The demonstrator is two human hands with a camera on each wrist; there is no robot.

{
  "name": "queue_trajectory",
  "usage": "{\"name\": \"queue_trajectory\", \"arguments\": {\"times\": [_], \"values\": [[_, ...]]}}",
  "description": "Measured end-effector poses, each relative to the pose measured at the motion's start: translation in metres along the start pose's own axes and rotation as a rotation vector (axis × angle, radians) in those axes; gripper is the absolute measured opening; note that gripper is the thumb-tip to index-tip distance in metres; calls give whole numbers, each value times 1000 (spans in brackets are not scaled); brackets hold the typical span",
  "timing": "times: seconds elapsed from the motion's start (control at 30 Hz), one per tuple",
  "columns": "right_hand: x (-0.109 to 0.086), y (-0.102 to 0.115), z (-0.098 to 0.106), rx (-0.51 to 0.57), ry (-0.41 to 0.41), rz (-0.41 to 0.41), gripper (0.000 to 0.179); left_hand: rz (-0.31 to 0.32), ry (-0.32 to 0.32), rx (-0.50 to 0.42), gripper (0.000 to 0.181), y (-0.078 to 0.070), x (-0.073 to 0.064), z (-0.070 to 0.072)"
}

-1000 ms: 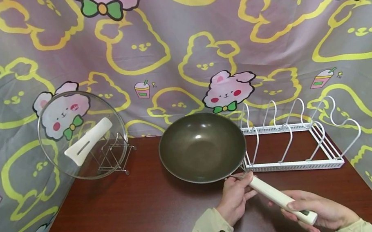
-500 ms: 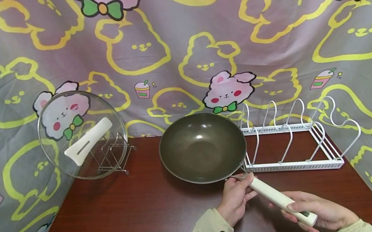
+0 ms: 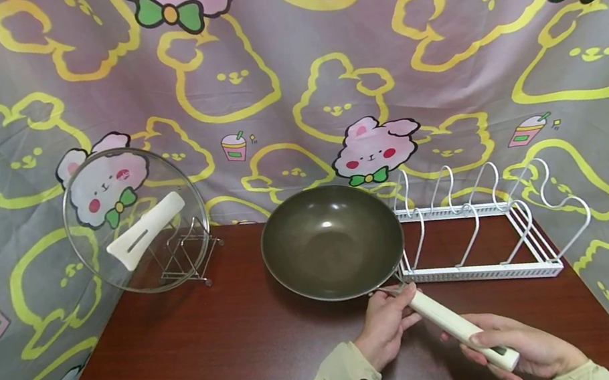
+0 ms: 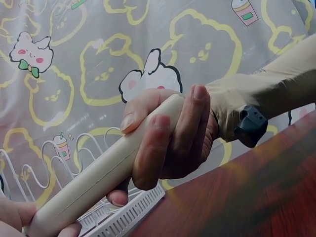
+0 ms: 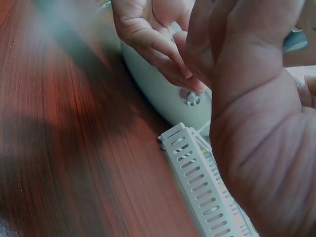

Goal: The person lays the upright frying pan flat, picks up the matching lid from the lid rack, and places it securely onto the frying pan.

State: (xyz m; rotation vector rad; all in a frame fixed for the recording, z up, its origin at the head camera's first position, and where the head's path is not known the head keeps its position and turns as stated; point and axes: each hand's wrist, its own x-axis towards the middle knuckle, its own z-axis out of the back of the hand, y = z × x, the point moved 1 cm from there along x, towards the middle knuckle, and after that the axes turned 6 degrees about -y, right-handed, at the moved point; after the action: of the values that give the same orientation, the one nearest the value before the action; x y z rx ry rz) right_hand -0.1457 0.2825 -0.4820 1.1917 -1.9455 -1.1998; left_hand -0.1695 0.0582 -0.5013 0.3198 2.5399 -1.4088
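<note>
The underside of the wok [image 3: 332,243] is hidden in the head view, so whether its base touches the table [image 3: 220,368] cannot be told; it sits over the middle of the tabletop, just left of the white metal pan rack [image 3: 480,271], its rim covering part of the rack's near left corner. The left hand [image 3: 386,325] pinches the inner end of the handle [image 3: 452,320] between thumb and fingers, partly masking the metal bracket there, while the right hand [image 3: 523,341] grasps the outer end, fingers curled round it. The left wrist view cuts the left hand down to a few fingertips at the corner; in the right wrist view a large, close forearm and palm block most of the handle, and a smear blurs the upper left. That same view bares the wok's pale, smooth, rounded outer wall with a round metal fitting. Inside, the wok is a dark brown, glossy bowl; the handle is cream-coloured, a long smooth bar with a fine seam. The rack has slotted rails and looped wire dividers. At left, a clear glass lid [image 3: 135,220] with a metal rim and a slotted cream grip leans in a thin wire stand [image 3: 184,255], partly seen through the glass. Wrinkled printed cloth [image 3: 253,36] hangs behind; both beige sleeves are cut off.
</note>
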Motion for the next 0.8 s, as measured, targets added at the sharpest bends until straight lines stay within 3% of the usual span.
{"name": "queue_trajectory", "arguments": {"times": [0.3,0.43,0.53,0.67,0.8], "values": [[0,-1,1,-7,-9,0,44,47,97,79,20,-7,-5,11],[1,-1,1,-13,-10,1,43,85,150,190,20,-13,-13,22],[1,-1,0,-12,-10,4,43,80,209,309,22,-22,-24,31],[0,-2,0,-4,-10,3,41,-29,292,516,25,-42,-40,39],[-1,-3,0,-6,-13,3,41,-245,418,740,26,-67,-48,45]]}}
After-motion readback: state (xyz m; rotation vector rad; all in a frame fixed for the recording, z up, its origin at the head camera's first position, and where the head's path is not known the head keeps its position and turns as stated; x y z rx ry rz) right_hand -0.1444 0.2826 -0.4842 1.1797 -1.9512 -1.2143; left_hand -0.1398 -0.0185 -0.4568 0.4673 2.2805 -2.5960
